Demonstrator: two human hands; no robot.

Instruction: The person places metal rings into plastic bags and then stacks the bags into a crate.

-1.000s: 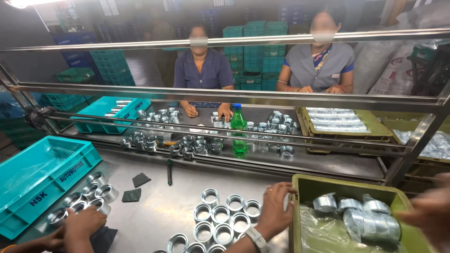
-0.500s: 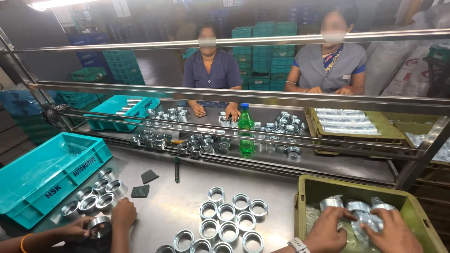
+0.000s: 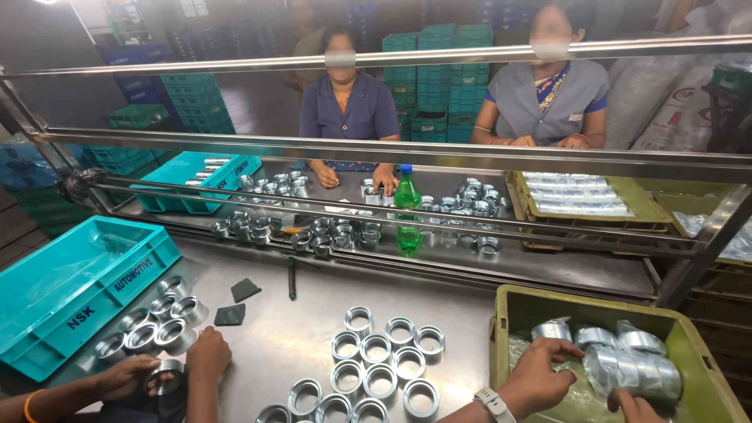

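Observation:
My left hand [image 3: 536, 377], with a watch on the wrist, reaches into the olive-green crate [image 3: 513, 309] at the lower right. Its fingers close on a plastic-wrapped roll of metal rings [image 3: 553, 330]. My right hand [image 3: 636, 407] is mostly cut off by the bottom edge and sits under a bigger wrapped roll [image 3: 633, 370]. Loose shiny metal rings [image 3: 376, 348] lie in rows on the steel table left of the crate. At the lower left a co-worker's two hands [image 3: 176, 368] hold one ring beside another cluster of rings [image 3: 153, 321].
A teal crate [image 3: 74, 278] stands at the left edge. A black pen [image 3: 291, 278] and two dark pads [image 3: 239, 301] lie on the table. Steel rails [image 3: 392, 149] cross the view. Beyond them are a green bottle [image 3: 406, 207], more rings, an olive tray [image 3: 580, 196] and two seated people.
My left hand left the loose rings and went right into the green crate. My right hand joined it on the wrapped rolls. The co-worker's hands closed around one ring.

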